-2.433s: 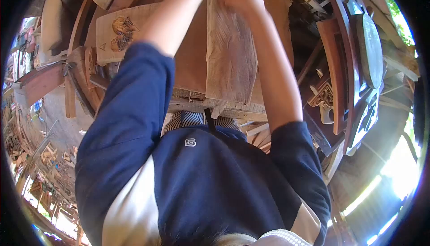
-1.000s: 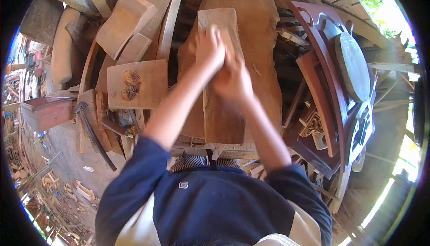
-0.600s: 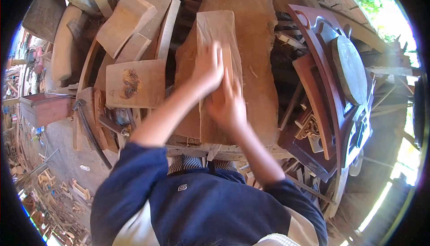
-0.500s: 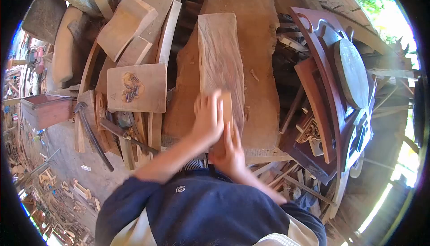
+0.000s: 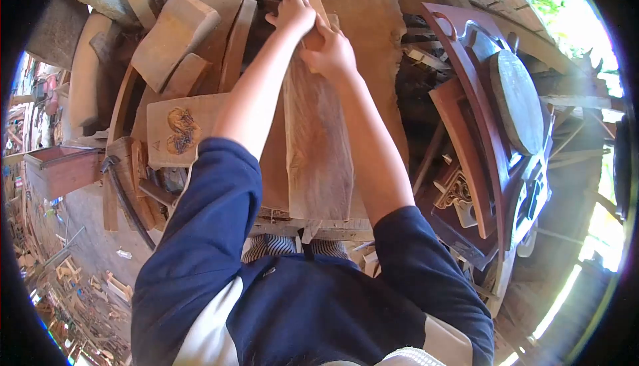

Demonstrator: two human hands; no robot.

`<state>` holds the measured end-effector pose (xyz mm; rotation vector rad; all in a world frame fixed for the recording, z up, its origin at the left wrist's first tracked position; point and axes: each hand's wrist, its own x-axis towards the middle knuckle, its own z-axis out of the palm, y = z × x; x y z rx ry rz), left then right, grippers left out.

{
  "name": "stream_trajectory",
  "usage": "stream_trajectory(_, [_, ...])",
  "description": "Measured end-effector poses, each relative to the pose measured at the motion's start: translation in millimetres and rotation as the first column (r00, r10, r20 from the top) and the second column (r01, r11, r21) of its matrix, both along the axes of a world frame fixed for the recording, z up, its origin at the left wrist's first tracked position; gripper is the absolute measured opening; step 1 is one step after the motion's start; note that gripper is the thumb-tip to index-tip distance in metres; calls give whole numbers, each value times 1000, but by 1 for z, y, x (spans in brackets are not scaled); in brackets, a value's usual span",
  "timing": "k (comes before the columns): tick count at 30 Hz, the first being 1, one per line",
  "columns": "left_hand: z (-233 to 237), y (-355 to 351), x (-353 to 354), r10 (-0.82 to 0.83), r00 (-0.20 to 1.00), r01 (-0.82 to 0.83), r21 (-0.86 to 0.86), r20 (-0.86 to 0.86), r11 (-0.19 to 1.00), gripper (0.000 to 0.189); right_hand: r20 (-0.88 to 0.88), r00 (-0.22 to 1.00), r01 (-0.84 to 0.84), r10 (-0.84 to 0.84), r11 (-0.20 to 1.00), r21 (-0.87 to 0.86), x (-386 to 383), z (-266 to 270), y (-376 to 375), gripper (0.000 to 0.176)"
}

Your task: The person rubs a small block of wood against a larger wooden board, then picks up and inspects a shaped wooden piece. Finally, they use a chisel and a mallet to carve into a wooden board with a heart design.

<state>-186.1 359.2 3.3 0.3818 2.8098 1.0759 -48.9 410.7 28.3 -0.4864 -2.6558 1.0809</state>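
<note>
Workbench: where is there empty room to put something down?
Bare: the near half of the long pale wooden plank, and the brown slab strip beside the dark red carved frame. Piled wood offcuts crowd the left.

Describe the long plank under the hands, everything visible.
The plank is a long, narrow, bare wooden board, pale grey-brown with visible grain, lying flat lengthwise on a wider brown slab. Its near end reaches the slab's front edge. At its far end the left hand and right hand press a small wooden block onto it.
</note>
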Motion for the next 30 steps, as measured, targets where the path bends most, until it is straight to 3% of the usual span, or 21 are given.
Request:
stream_trajectory(2, [-4,0,0,17,1000,-17,19,-4,1000,30,13,1000,25,-27,995,92,0,-5,-2,93])
stream_trajectory(5, [-16,-25,44,-79,996,81,41,-38,996,32,69,997,25,-27,999,28,58,9,-29,98])
stream_trajectory(7, [3,-56,115,-144,990,142,100,11,985,27,-16,1000,15,-14,995,99,125,8,-64,96])
stream_trajectory(8, [18,-75,159,-174,985,171,114,14,979,26,54,999,-3,1,1000,23,164,23,-83,99])
stream_trajectory(10, [23,-112,230,-276,961,269,201,6,942,22,-40,998,-43,44,999,34,237,20,-118,108])
stream_trajectory(12, [37,-140,283,-353,933,359,179,-63,916,28,105,991,-75,88,990,-119,298,34,-142,109])
stream_trajectory(14, [49,-153,311,-366,929,369,164,-49,915,31,146,983,-97,112,989,-112,319,49,-149,108])
stream_trajectory(17, [51,-150,294,-362,932,360,189,-28,913,27,194,972,-102,131,983,-155,298,57,-140,108])
stream_trajectory(19, [34,-127,251,-319,947,320,236,-46,917,21,249,961,-51,122,960,-275,256,55,-116,112])
stream_trajectory(20, [21,-109,224,-255,965,264,267,-70,927,17,289,949,-53,124,969,-241,225,50,-99,112])
stream_trajectory(21, [15,-89,192,-204,970,221,138,-130,965,17,138,982,-100,125,979,-176,192,39,-83,111])
stream_trajectory(22, [-10,-68,149,-179,963,221,208,-203,953,15,55,993,-94,103,984,-148,159,25,-68,111])
stream_trajectory(23, [14,-51,119,-164,983,165,3,-83,986,17,83,994,-54,72,977,-208,125,30,-56,111])
stream_trajectory(25, [-2,-20,51,-106,994,106,-17,-22,994,31,-54,995,-92,84,977,-190,65,12,-30,114])
stream_trajectory(26, [17,-14,29,-96,980,104,-38,173,994,37,-62,994,-102,93,981,-168,41,3,-19,114])
stream_trajectory(30, [11,-2,15,-39,997,46,-120,64,992,41,-41,998,-46,39,985,-166,30,3,-18,112])
